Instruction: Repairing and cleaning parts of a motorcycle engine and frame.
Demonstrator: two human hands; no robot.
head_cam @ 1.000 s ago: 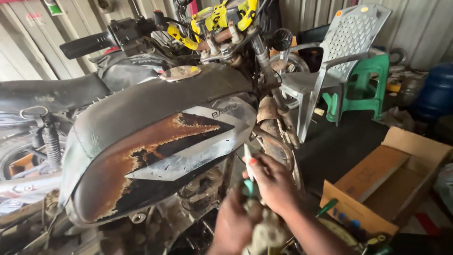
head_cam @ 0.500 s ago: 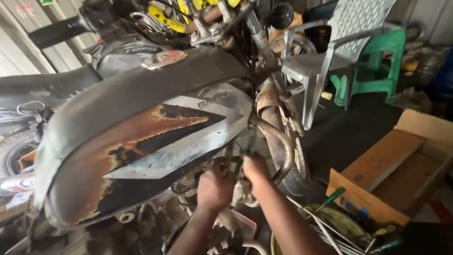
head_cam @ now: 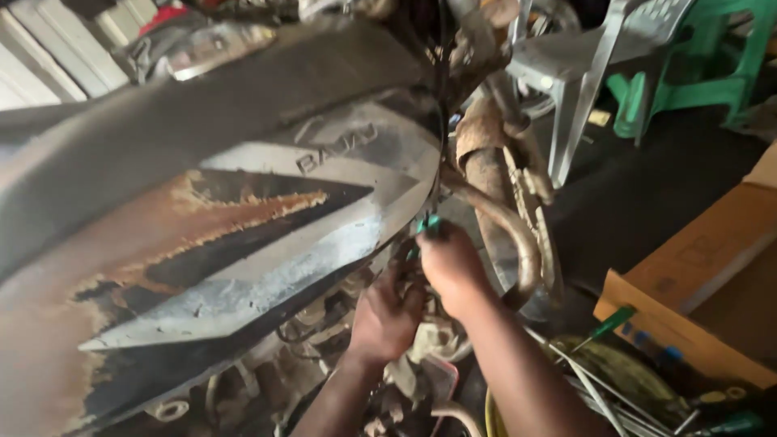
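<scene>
A worn motorcycle fuel tank (head_cam: pixel 202 210), grey with rusty peeling patches, fills the left and middle of the view. Under its front lower edge both my hands reach into the engine area. My right hand (head_cam: pixel 452 265) is closed around a small tool with a green handle (head_cam: pixel 429 225), pointing up at the tank's underside. My left hand (head_cam: pixel 387 317) sits just below and left of it, fingers curled against engine parts; what it grips is hidden. A rusty curved exhaust pipe (head_cam: pixel 510 235) runs just right of my right hand.
A grey plastic chair (head_cam: pixel 583 65) and a green plastic stool (head_cam: pixel 688 73) stand at the upper right. An open cardboard box (head_cam: pixel 696 283) lies at the right. Screwdrivers and loose tools (head_cam: pixel 623 380) fill a container at the lower right. A black seat (head_cam: pixel 48 146) extends left.
The view has moved in closer and lower on the tank. Both hands have gone up under the tank's front edge, the left hand joining the right at the engine.
</scene>
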